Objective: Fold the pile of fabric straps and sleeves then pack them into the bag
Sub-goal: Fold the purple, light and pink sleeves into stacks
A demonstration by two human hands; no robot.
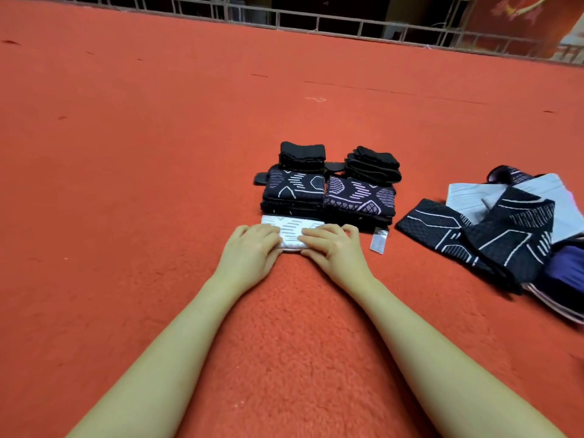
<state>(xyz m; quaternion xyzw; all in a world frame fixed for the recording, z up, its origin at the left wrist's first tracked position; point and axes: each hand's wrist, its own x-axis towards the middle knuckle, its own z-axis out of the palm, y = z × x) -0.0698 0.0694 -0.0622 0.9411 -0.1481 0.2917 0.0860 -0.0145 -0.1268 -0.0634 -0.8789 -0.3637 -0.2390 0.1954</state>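
Note:
A folded white patterned sleeve (291, 233) lies on the red carpet in front of me. My left hand (252, 248) holds its left end and my right hand (331, 246) holds its right end, fingers curled over the top and thumbs at the near edge. Just behind it stand two stacks of folded dark patterned sleeves (295, 189) (360, 197). Behind those sit two stacks of folded black straps (302, 155) (373, 165). An unfolded pile of black and pale sleeves (505, 229) lies at the right. No bag is in view.
The red carpet (142, 172) spreads wide to the left and toward me. A white label tag (378, 240) lies by the right stack. A metal railing (316, 23) runs along the far edge of the carpet.

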